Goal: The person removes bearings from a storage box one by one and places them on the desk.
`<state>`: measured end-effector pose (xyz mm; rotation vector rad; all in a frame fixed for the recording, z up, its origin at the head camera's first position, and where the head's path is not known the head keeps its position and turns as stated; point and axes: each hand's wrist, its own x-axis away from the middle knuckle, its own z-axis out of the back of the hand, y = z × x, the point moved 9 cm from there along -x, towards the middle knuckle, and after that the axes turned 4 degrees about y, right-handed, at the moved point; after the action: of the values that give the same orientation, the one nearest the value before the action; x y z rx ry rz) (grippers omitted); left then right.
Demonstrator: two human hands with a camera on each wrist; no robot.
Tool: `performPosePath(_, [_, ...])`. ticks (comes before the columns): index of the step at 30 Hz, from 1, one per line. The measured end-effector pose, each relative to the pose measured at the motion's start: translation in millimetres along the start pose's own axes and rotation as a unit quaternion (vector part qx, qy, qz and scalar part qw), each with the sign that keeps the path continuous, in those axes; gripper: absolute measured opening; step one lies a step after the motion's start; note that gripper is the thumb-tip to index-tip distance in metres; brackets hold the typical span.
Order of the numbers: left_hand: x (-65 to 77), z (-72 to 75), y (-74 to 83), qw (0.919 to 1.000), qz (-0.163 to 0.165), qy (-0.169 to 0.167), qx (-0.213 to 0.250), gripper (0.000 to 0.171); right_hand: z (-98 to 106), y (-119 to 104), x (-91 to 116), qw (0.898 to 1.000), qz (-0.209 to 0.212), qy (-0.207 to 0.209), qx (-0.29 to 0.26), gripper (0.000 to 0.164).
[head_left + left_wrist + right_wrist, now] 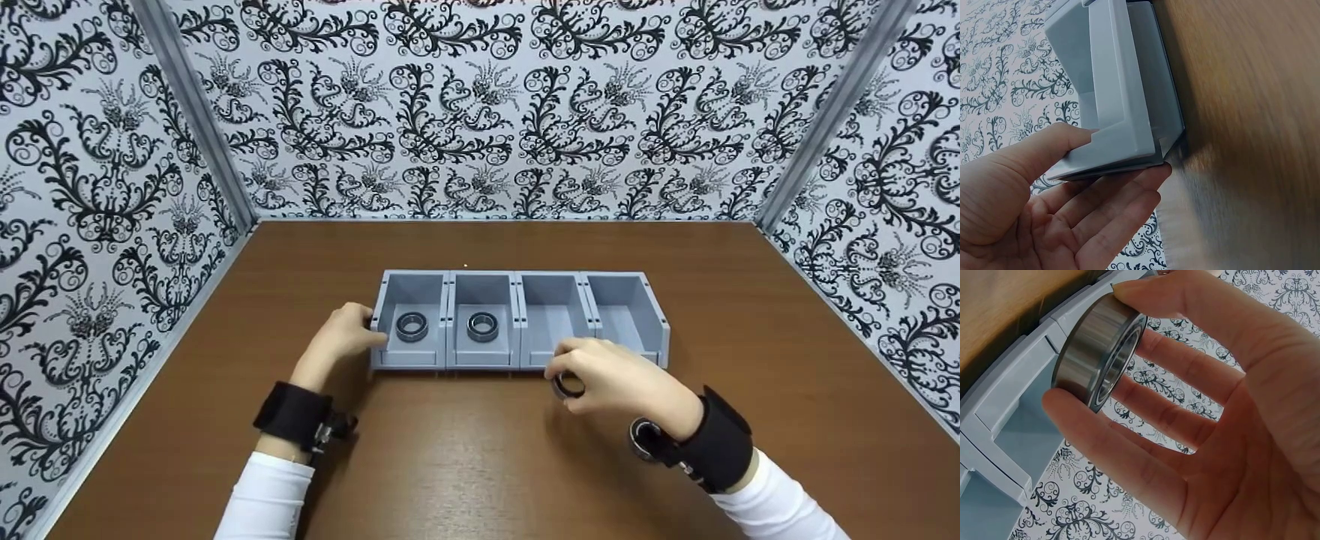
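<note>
My left hand (345, 331) holds the left end of a row of grey storage bins (484, 360). In the left wrist view the thumb (1067, 138) lies over the bin's rim and the fingers are against its outer side. A ball bearing (1086, 351) with a shiny steel outer ring is pinched between the thumb and a fingertip of my right hand (619, 375). That hand is at the front of the third bin, overlapping it in the head view. One bearing (412, 337) lies in the leftmost bin, another bearing (482, 337) in the second.
Beside the right wrist strap (724, 442) a ring-shaped thing (636, 441) with a shiny rim shows, partly hidden. The brown table (465, 465) meets patterned walls (480, 120) at the back and both sides.
</note>
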<state>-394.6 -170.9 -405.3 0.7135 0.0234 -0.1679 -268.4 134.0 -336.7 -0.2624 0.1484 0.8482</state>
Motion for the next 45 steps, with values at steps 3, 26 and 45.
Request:
performPosePath(3, [0.5, -0.4, -1.1, 1.0, 0.001, 0.001, 0.001, 0.012, -2.2, -1.9, 0.7, 1.0, 0.005, -0.006, -0.002, 0.029])
performPosePath(26, [0.3, -1.4, -3.5, 0.9997, -0.014, -0.006, 0.017, 0.01, -18.8, -11.7, 9.7, 0.999, 0.022, -0.023, 0.002, 0.029])
performPosePath(45, [1.5, -0.7, 1.3, 1.0, 0.008, -0.003, 0.001, 0.015, -34.1, -13.6, 16.7, 0.999, 0.035, -0.032, 0.004, 0.027])
